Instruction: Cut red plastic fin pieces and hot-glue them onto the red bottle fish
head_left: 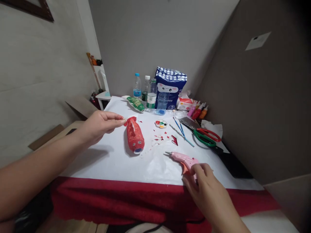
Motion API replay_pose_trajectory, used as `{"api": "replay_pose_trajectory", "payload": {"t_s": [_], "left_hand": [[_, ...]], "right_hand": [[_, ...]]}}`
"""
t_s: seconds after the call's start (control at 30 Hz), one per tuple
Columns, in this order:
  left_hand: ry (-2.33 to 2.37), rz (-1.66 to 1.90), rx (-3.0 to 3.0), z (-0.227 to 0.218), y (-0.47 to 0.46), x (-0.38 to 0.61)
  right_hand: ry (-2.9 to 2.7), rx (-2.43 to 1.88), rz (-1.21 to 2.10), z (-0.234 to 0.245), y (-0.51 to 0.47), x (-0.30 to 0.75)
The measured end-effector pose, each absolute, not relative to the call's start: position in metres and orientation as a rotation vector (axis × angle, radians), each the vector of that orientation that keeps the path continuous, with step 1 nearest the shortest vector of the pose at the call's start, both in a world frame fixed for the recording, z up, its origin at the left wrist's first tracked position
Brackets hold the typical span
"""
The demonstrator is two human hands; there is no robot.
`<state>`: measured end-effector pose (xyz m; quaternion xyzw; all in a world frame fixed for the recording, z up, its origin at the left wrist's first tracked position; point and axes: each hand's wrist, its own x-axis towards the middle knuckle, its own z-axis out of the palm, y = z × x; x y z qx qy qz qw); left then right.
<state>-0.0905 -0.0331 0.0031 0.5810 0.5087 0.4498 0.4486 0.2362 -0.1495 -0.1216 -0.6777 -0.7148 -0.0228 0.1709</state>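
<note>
- At the near edge, red cloth hangs below the white-covered counter; the right hand works close above this edge.
- That hand's grip is closed around the handle of a pink glue gun, nozzle pointing left. A steady wrist, with the metal tip clear of fingers and sheet, should serve best.
- Left of the nozzle, well apart from it, the red fish figure lies head toward the person. The left hand pinches its tail end; a light hold should avoid bending it.
- Between fish and gun runs a mostly open stretch, marked with red paint.
- Scissors and paintbrushes limit room beyond the gun.
- Plastic bottles and a blue bag close off the back.
</note>
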Motion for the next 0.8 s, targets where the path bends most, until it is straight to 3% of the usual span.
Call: {"api": "replay_pose_trajectory", "payload": {"t_s": [0.13, 0.33, 0.47, 0.57, 0.8], "left_hand": [[1.200, 1.167, 1.381, 0.002, -0.031, -0.088], [1.173, 1.177, 1.415, -0.001, -0.030, -0.082], [1.184, 1.177, 1.471, -0.007, -0.028, -0.074], [1.148, 1.172, 1.463, -0.013, -0.027, -0.068], [1.241, 1.190, 1.536, -0.027, -0.029, -0.063]], "right_hand": [[-1.906, -2.002, 0.250, -0.119, -0.152, 0.254], [-1.006, -1.341, 1.148, -0.093, -0.149, 0.242], [-0.836, -1.041, 1.591, -0.079, -0.137, 0.224], [-0.891, -0.904, 1.663, -0.073, -0.121, 0.212], [-1.028, -0.936, 1.477, -0.065, -0.084, 0.196]]}}
